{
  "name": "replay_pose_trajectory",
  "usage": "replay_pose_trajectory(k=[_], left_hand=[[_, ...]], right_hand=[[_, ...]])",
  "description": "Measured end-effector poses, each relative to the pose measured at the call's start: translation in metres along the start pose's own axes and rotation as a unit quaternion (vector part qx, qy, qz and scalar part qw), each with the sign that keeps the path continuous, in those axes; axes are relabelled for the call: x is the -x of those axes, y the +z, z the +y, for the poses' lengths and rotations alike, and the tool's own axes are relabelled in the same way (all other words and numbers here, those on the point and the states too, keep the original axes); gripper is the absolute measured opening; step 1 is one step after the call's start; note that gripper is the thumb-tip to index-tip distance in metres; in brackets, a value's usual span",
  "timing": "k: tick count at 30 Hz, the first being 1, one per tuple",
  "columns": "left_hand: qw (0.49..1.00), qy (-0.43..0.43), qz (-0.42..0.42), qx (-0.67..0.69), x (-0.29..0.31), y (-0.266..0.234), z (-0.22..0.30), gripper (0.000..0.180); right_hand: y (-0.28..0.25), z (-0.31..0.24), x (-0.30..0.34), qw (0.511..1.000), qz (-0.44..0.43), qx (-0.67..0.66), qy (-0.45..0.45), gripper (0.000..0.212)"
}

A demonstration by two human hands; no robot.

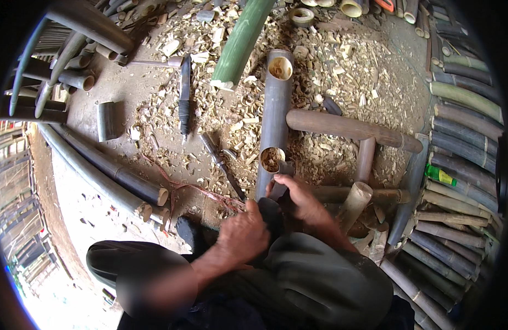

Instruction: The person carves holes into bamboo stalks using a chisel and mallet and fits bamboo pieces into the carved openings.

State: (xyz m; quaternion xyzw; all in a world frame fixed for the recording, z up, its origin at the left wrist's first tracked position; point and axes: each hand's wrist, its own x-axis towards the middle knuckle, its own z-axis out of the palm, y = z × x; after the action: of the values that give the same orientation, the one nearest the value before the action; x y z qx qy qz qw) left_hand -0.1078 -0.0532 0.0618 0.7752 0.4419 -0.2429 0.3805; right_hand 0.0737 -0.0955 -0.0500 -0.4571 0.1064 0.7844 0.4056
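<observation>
A thick grey bamboo pole (pixel 274 113) lies on the ground, running away from me. It has a round hole near its far end and another near my hands, and pale chips lie in the near one. Beside that hole my right hand (pixel 303 201) is closed around a dark grey piece (pixel 285 169), whose kind I cannot make out. My left hand (pixel 243 232) forms a fist just left of it, and what it grips is hidden. A slim dark-handled tool (pixel 221 162) rests on the ground beyond my left hand.
A large dark-handled knife (pixel 184 99) lies further off among the shavings. A green bamboo pole (pixel 240 47) reaches in from the far side. Right of the pole stands a bamboo frame (pixel 353 129). Stacked bamboo (pixel 465 121) lines the right; long poles (pixel 116 170) lie left.
</observation>
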Motion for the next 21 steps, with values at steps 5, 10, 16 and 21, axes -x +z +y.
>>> replay_pose_trajectory(k=[5, 10, 16, 21], left_hand=[[0.989, 0.03, -0.119, -0.088, -0.007, -0.094, -0.001, 0.044], [0.991, -0.009, -0.131, -0.006, -0.011, -0.069, -0.009, 0.048], [0.973, -0.092, -0.103, 0.185, -0.011, -0.015, 0.025, 0.06], [0.962, -0.109, -0.037, 0.248, -0.014, 0.026, 0.045, 0.068]], right_hand=[[0.026, 0.034, -0.006, 0.987, -0.05, -0.154, -0.013, 0.028], [0.016, 0.025, -0.009, 0.998, -0.005, -0.061, -0.007, 0.027], [-0.016, -0.002, -0.018, 0.991, 0.04, 0.127, 0.008, 0.032], [-0.027, -0.015, -0.022, 0.973, 0.059, 0.223, -0.011, 0.033]])
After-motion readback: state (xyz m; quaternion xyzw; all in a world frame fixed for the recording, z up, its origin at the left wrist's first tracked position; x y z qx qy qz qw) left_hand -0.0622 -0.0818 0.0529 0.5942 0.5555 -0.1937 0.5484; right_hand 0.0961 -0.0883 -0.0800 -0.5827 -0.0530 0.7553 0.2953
